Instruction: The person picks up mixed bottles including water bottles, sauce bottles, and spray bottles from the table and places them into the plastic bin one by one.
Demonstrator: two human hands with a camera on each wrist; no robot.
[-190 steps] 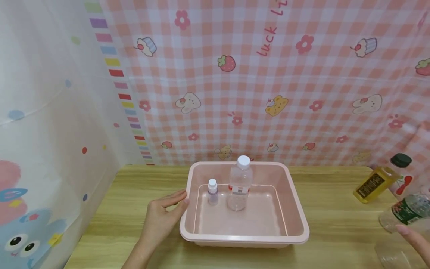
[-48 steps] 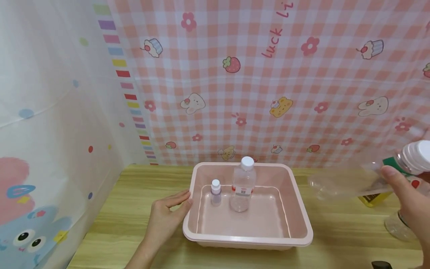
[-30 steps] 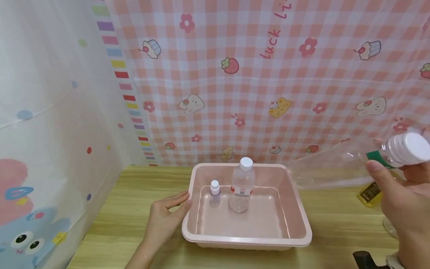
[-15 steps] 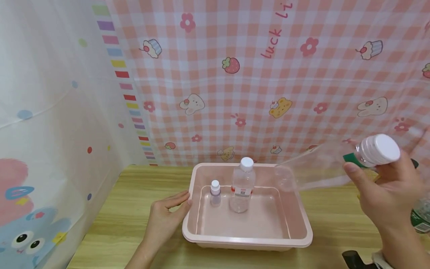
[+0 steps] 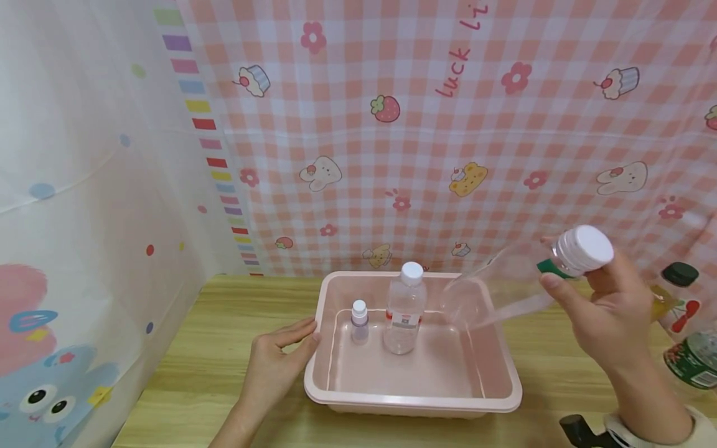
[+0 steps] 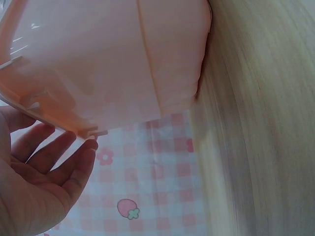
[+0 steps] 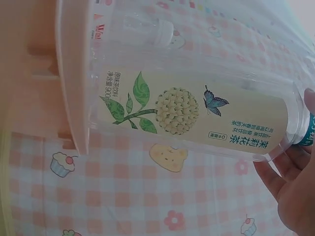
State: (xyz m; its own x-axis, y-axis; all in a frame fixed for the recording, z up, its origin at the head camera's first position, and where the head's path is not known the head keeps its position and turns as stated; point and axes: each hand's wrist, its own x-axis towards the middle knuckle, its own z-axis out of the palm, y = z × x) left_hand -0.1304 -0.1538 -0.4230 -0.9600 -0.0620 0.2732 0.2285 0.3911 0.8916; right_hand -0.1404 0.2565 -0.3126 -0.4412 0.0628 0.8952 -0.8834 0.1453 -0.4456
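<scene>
My right hand (image 5: 610, 305) grips a large clear plastic tea bottle (image 5: 510, 283) around its neck, below the white cap. Tilted with its base lower and to the left, the bottle overlaps the right rear rim of the pink basin (image 5: 414, 398). Its flower-and-butterfly label (image 7: 177, 108) faces the right wrist view. My left hand (image 5: 274, 354) holds the basin's left rim; in the left wrist view its fingertips (image 6: 88, 145) meet the rim from outside. Inside the basin stand a clear bottle (image 5: 402, 317) with a white cap and a small white-capped bottle (image 5: 360, 323).
Right of the basin, a green-labelled bottle (image 5: 694, 361) and a yellow-liquid bottle with a dark cap (image 5: 680, 274) stand on the wooden table (image 5: 185, 373), partly behind my right arm. A checked cloth (image 5: 347, 137) hangs behind. A black object (image 5: 577, 429) juts from the right wrist.
My right hand has brought the large tea bottle leftward from the right side to over the basin's right rear part. The left hand stays on the rim.
</scene>
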